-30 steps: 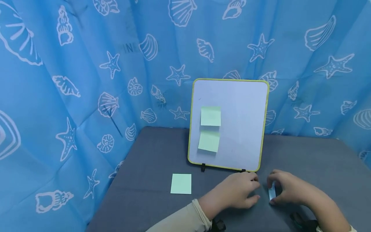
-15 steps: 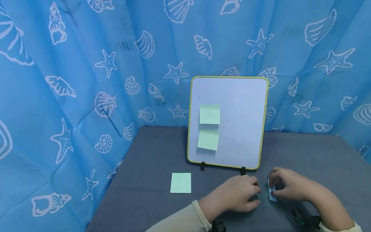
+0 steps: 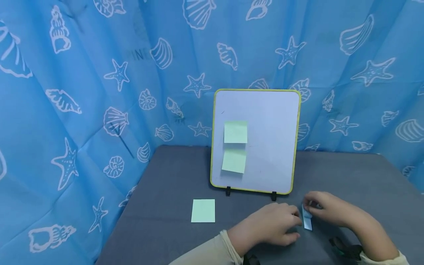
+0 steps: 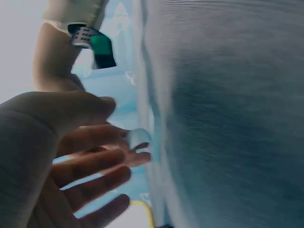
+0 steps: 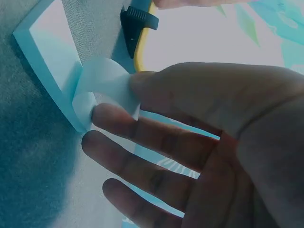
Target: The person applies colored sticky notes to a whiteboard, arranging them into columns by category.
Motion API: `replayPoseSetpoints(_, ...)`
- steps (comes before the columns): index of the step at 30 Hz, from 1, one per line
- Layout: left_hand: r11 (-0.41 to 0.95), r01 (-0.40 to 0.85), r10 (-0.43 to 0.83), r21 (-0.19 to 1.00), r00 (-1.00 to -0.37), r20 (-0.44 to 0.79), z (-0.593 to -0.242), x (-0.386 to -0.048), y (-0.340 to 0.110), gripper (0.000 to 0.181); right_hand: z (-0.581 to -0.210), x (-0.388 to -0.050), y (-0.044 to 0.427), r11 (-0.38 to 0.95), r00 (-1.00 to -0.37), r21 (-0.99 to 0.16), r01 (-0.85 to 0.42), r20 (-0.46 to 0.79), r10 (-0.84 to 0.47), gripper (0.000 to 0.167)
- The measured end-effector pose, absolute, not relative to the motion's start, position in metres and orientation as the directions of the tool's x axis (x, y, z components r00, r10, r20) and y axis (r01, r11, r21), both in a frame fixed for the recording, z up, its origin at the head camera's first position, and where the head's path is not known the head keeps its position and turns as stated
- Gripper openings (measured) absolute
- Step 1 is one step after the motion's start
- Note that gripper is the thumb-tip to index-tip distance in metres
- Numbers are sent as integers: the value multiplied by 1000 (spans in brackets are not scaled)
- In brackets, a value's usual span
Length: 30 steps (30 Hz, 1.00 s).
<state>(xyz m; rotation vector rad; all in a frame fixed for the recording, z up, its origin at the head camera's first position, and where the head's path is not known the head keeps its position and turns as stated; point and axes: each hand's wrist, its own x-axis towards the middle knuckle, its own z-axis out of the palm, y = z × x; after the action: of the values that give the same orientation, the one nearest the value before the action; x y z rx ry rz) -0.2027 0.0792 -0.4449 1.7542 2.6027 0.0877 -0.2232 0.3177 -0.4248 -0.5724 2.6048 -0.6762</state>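
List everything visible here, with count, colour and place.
Table: 1, grey cover, foreground
Curtain: 1, blue, white sea-life prints, behind table
Whiteboard: 1, white, yellow rim, standing on table
Support clips: 2, black, at whiteboard's lower edge
Sticky notes: 3, pale green, two on whiteboard, one on table
Sticky-note pad: 1, pale blue, on table, top sheet curled up
Wrist cameras: 2, mostly black, at wrists
Sleeves: 2, beige, on forearms
Left hand: 1, bare, beside pad
Right hand: 1, bare, pinching top sheet

Beige sleeves (image 3: 210,251) end in hemmed cuffs (image 3: 230,244); each wrist (image 3: 239,235) bears a black device (image 3: 353,251), the right showing a green patch (image 4: 100,45).
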Motion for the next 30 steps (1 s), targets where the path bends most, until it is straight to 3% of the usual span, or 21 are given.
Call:
replayPoseSetpoints(7, 433, 901, 900, 0, -432, -50, -439, -200, 97, 25, -427, -225, 320, 784, -847, -539, -308, -221, -485, 8)
replayPoseSetpoints(16, 447, 894, 884, 30, -435, -173, -450, -195, 109, 24, -429, -223, 317, 782, -857, -533, -324, -185, -481, 8)
replayPoseSetpoints(30, 428, 903, 895, 30, -419, -151, -459, -194, 112, 29, -429, -226, 315, 811, -866, -513, -282, -229, -446, 7)
